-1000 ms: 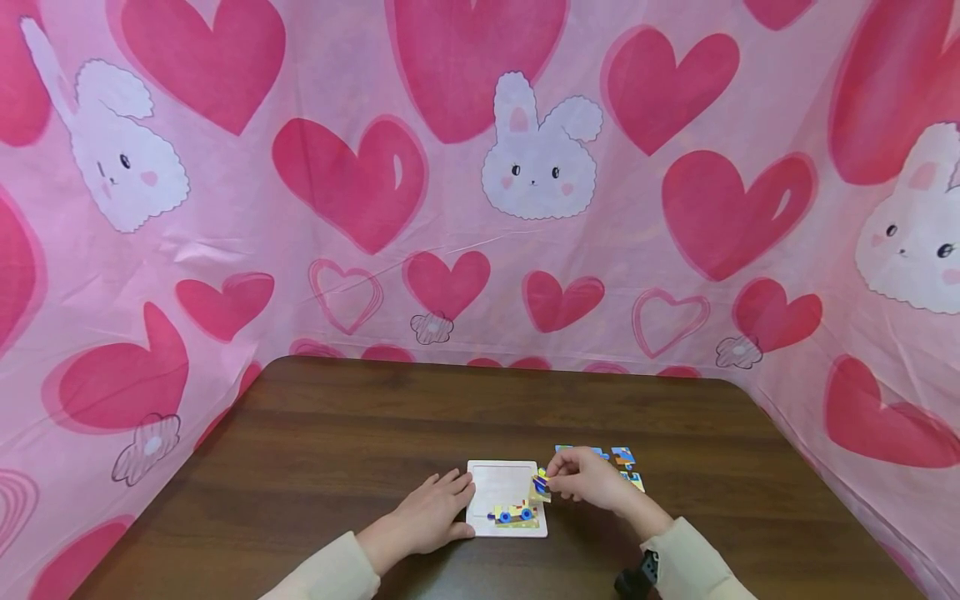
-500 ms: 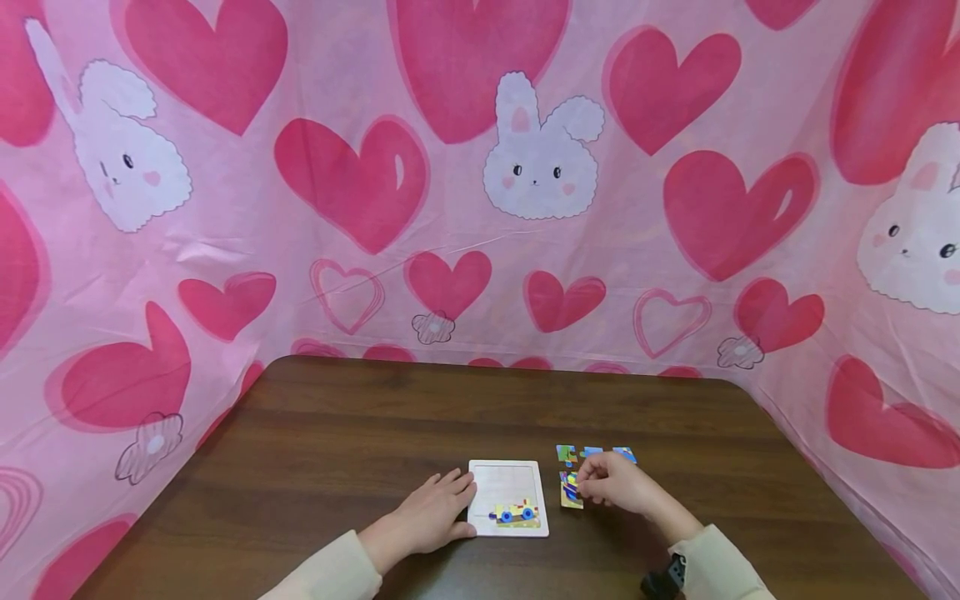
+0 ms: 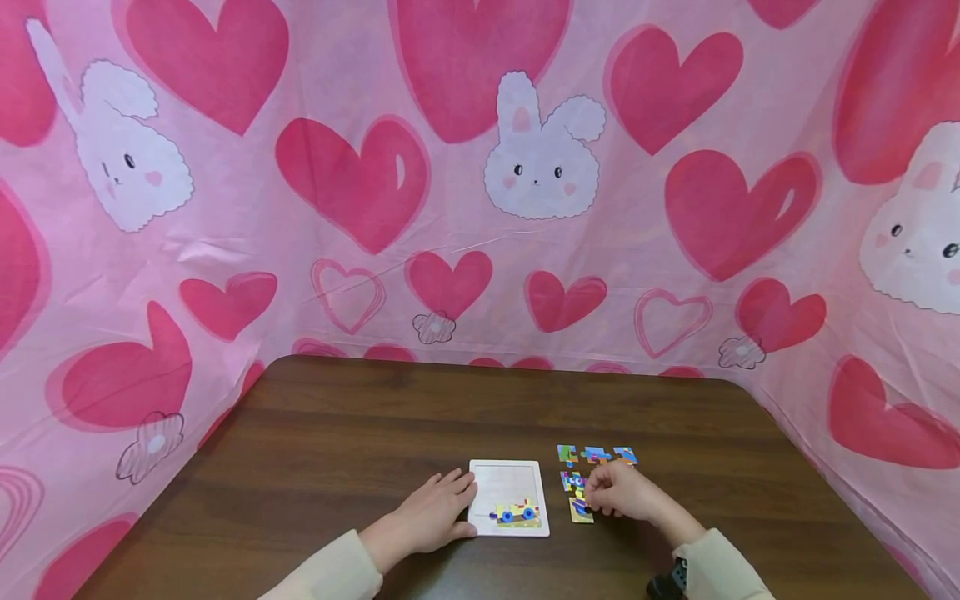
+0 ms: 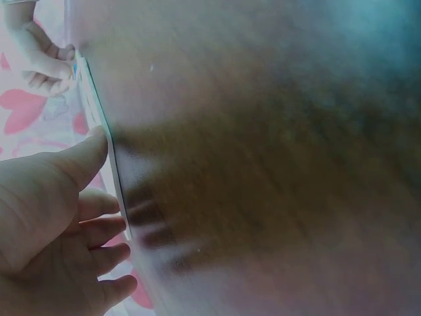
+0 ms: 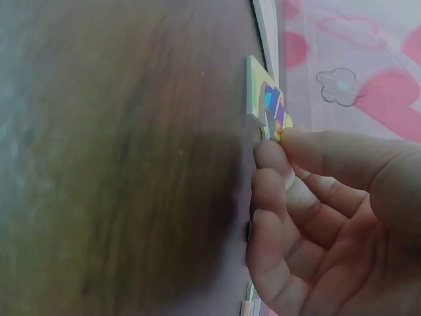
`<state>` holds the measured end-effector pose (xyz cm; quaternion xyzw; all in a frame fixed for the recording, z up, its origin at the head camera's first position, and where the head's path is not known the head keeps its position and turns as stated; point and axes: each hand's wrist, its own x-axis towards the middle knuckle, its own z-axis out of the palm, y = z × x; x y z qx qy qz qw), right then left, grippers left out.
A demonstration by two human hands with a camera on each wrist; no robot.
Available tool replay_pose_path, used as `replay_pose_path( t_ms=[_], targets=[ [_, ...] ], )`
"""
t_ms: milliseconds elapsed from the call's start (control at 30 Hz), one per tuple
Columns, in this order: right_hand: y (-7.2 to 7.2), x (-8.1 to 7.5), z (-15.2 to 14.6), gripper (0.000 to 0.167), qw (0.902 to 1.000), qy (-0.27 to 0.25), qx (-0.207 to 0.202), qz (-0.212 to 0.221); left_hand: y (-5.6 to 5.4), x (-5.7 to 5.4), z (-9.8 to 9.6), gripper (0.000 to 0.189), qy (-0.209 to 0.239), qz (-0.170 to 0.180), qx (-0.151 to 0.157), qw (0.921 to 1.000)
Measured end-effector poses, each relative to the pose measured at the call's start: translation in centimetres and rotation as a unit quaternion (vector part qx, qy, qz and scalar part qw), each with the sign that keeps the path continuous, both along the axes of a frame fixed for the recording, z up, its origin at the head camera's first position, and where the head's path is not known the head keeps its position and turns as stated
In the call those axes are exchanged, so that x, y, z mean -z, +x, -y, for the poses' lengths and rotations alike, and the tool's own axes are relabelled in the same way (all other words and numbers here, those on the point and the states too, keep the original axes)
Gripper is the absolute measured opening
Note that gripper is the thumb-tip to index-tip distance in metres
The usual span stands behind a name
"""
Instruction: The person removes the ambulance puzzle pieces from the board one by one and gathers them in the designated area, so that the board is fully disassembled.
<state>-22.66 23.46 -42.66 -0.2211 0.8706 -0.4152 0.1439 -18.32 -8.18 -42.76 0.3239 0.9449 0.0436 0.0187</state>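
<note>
My left hand [image 3: 431, 512] lies with its fingers extended along the left edge of a white puzzle tray [image 3: 487, 477]. In the left wrist view the thumb [image 4: 92, 155] touches the tray's edge. A yellow vehicle picture with blue wheels [image 3: 516, 512] sits at the tray's lower right. To the right of the tray, my right hand [image 3: 626, 490] pinches a jigsaw piece [image 3: 581, 511], yellow with purple and blue, between thumb and fingers. In the right wrist view that jigsaw piece [image 5: 266, 95] is close over the table. Its inner edge is hidden by the fingertips.
Several loose jigsaw pieces lie just beyond the right hand, among them a green-and-blue one [image 3: 567, 453] and a blue one [image 3: 625, 455]. Another piece [image 3: 571, 481] lies beside the held one. Pink heart-patterned cloth [image 3: 450, 208] surrounds the dark wooden table [image 3: 360, 433].
My right hand has carried the jigsaw piece from over the tray to the right, then down toward the near side of the loose pieces. My left hand has stayed at the tray.
</note>
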Motion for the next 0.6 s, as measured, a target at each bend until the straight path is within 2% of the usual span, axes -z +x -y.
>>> replay_pose_path(
  t_ms=[233, 600],
  targets=[
    [-0.03, 0.17, 0.18, 0.01, 0.9991, 0.023, -0.004, -0.037, -0.04, 0.05, -0.04, 0.058, -0.002, -0.001, -0.001, 1.0],
    [-0.1, 0.24, 0.27, 0.01, 0.9987, 0.035, 0.006, -0.037, -0.06, 0.12, 0.0, 0.058, -0.006, 0.001, -0.005, 1.0]
  ],
)
